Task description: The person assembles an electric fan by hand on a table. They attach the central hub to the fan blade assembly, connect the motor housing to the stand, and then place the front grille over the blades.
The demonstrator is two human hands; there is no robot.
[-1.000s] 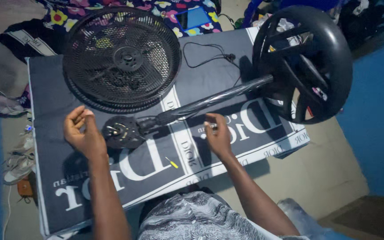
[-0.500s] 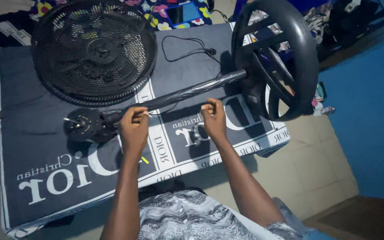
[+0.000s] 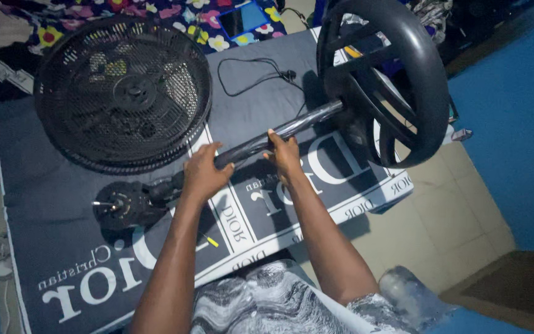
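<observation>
A standing fan lies in parts on a dark printed mat (image 3: 63, 247). Its shiny dark pole (image 3: 307, 120) runs from a round black base (image 3: 397, 74) at the upper right down to the motor housing (image 3: 122, 204) at the lower left. My left hand (image 3: 205, 173) wraps around the pole near the motor end. My right hand (image 3: 284, 153) grips the pole a little further toward the base. The black wire fan guard (image 3: 122, 93) lies flat at the upper left, apart from both hands.
A thin black cable (image 3: 251, 74) loops on the mat between guard and base. A small yellow piece (image 3: 212, 242) lies near my left forearm. Flowered cloth (image 3: 174, 12) sits beyond the mat, pale floor tiles (image 3: 440, 216) to the right, and a blue wall (image 3: 514, 124) further right.
My left hand moved from the motor housing up onto the pole and closed on it. My right hand slid along the pole and gripped it. The camera view shifted closer.
</observation>
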